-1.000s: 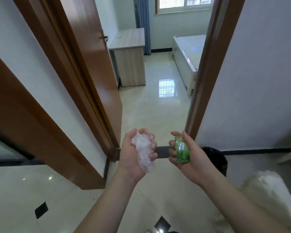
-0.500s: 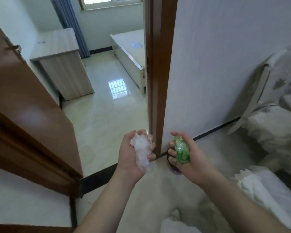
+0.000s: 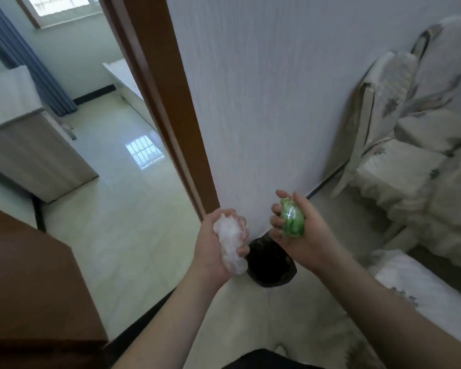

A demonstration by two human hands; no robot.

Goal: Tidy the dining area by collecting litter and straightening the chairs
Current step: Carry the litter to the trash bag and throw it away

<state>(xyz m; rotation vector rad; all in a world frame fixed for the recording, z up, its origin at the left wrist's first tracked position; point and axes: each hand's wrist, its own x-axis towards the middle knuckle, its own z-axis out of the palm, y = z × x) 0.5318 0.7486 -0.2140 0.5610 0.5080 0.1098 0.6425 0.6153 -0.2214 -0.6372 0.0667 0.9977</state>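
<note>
Your left hand (image 3: 213,239) grips a crumpled wad of clear plastic (image 3: 230,243), fingers curled round it. Your right hand (image 3: 301,230) grips a crumpled green wrapper (image 3: 292,219) the same way. Both hands are held apart, above and to either side of a black bin (image 3: 270,267) on the floor (image 3: 133,235), at the foot of the white wall (image 3: 264,102) beside the brown door frame (image 3: 168,102).

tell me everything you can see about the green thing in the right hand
The green wrapper is a crumpled wad of shiny, plastic-looking film, bright green with paler glints. The right hand grips it, thumb on one side and curled fingers on the other, palm turned up. It is held in the air in front of the white wall, above and just right of a dark bin on the floor.
</note>
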